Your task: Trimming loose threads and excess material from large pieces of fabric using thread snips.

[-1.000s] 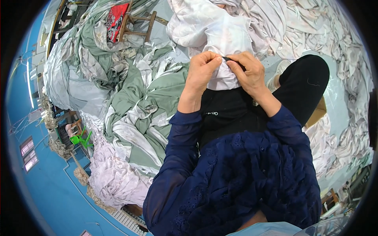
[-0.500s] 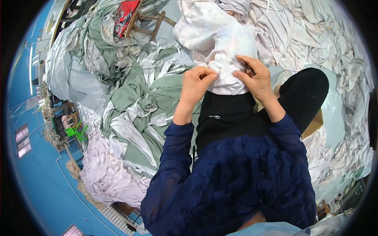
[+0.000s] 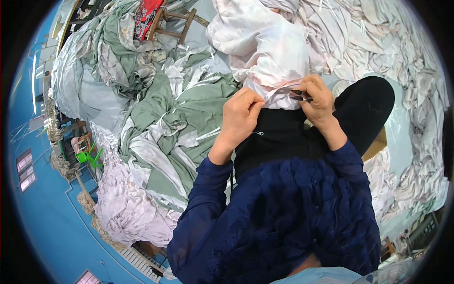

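A pale white cloth with faint pink tints [image 3: 272, 57] lies over my lap, its near edge drawn up between my hands. My left hand [image 3: 240, 113] is closed in a pinch on the left part of that edge. Closed too, my right hand [image 3: 318, 100] grips a small dark pointed tool [image 3: 300, 95], which resembles thread snips. The tool's tip points left, right by the gathered cloth edge. Whether the right fingers also pinch the cloth, I cannot tell.
Green and white cloth [image 3: 175, 118] is heaped to my left, and a pinkish-white pile [image 3: 132, 208] lies nearer. More white cloth [image 3: 373, 38] spreads at the far right. A wooden stool [image 3: 182, 26] with red fabric [image 3: 147, 18] stands far left. A green plastic chair [image 3: 90, 157] is beyond the heaps.
My hands have come slightly nearer to me along the cloth edge. The dark tool, earlier tucked in my right palm, now sticks out toward the left. The cloth edge is pulled tauter.
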Available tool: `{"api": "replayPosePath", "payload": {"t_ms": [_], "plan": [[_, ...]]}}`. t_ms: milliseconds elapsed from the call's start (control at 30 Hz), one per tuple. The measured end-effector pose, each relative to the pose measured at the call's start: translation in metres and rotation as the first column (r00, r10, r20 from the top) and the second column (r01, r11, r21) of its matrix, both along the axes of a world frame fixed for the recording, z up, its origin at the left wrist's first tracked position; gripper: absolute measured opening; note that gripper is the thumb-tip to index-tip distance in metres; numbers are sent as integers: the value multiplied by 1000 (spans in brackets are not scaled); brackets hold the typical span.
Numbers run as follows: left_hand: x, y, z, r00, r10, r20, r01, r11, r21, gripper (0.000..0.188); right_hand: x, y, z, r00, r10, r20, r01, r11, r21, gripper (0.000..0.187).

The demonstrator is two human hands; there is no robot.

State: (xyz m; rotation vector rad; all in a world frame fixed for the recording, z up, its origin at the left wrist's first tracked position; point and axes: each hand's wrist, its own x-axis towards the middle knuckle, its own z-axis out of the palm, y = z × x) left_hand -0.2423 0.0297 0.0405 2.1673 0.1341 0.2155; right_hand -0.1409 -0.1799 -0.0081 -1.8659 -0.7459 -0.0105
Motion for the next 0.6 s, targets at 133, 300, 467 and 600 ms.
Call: {"api": "replayPosePath", "payload": {"t_ms": [133, 300, 467, 600], "plan": [[-7, -5, 4, 999, -7, -52, 7, 1000, -6, 8, -3, -3, -4, 1000, -26, 15, 26, 1000, -3, 32], [-7, -7, 0, 999, -44, -12, 44, 999, -10, 8, -1, 15, 20, 994, -19, -105, 23, 999, 37, 40], [22, 1, 13, 993, 113, 32, -110, 992, -69, 15, 4, 20, -2, 996, -68, -58, 72, 995, 62, 41], [45, 3, -7, 995, 6, 99, -12, 998, 64, 22, 8, 11, -11, 995, -12, -98, 7, 999, -49, 32]]}}
